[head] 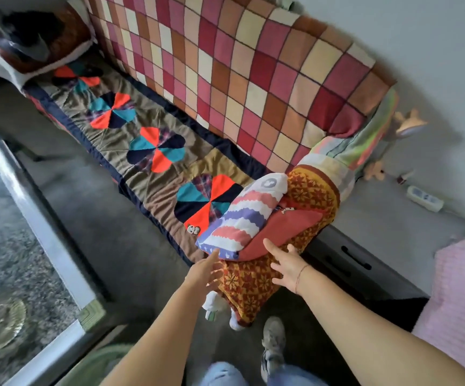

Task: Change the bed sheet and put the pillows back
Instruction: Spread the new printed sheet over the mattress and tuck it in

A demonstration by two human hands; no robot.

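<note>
Nearest to us, our jeans [220, 374] and one grey shoe [274, 341] stand on the dark floor, and both bare forearms reach forward over them. Our left hand [204, 271] is released, its fingers spread and grasping nothing, the forefinger right at the near corner of a striped pillow [242, 218]; the blur keeps us from telling whether it touches. Our right hand [287, 270], with a thin thread [301, 277] at the wrist, is likewise released with splayed fingers, over an orange patterned cloth [253, 285] that hangs off the near end of the bed. Whether it rests on the cloth we cannot tell. On that cloth lies a red pillow [284, 229], and the striped pillow in white, pink and purple lies tilted on its left side. To the near left a glass dish [0, 324] sits on a speckled surface. To the right stand a dark trunk [359, 263] and, at the frame's edge, a pink knitted cloth [459, 296]. Beyond the pillows a brown patchwork sheet [153, 188] with pinwheel motifs covers the narrow bed towards the far left. A checked blanket [225, 79] in pinks, creams and browns hangs along the wall beside it. A power strip [425, 198] lies by the right wall. At the far end of the bed another pillow [11, 68] carries dark things we cannot make out.
</note>
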